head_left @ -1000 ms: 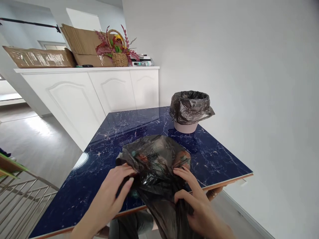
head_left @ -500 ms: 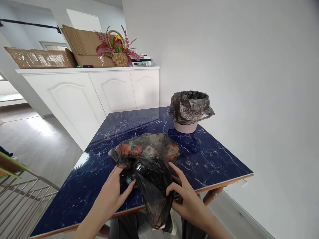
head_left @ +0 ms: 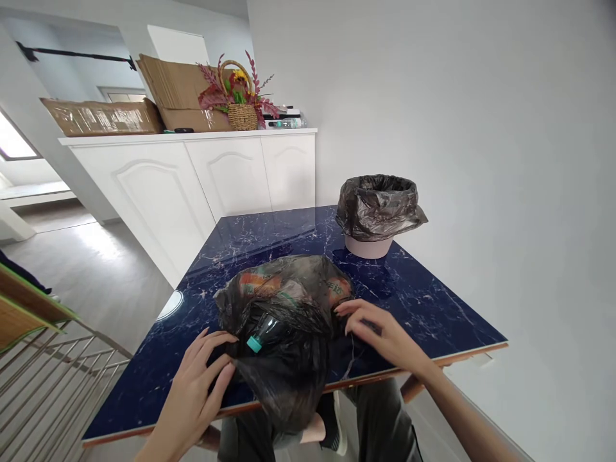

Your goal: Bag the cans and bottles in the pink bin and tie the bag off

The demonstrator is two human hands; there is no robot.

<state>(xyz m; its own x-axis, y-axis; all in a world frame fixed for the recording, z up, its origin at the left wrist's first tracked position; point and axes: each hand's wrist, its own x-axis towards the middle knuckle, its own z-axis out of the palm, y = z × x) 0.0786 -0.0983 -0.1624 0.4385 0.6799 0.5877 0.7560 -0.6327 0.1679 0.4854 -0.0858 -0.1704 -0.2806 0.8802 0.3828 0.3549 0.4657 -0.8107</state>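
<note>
A thin black plastic bag lies at the table's near edge. Orange and green printed wrappers show through its far side, and its loose front part hangs over the edge. In its mouth lies a clear bottle with a teal cap toward me. My left hand has the bag's left rim between thumb and fingertips. On the opposite side, my right hand pinches the bag's right edge, its fingers bent. The rest of the contents is hidden by dark plastic.
A pale bin lined with a black bag stands at the back right of the blue marbled table. Beyond are a white cabinet, cardboard boxes and a flower basket. A metal rack stands at left.
My hands have moved apart, the right one outward and up, the left one slightly outward. The bag's mouth is spread wider, and the teal-capped bottle now shows clearly. The view has shifted slightly.
</note>
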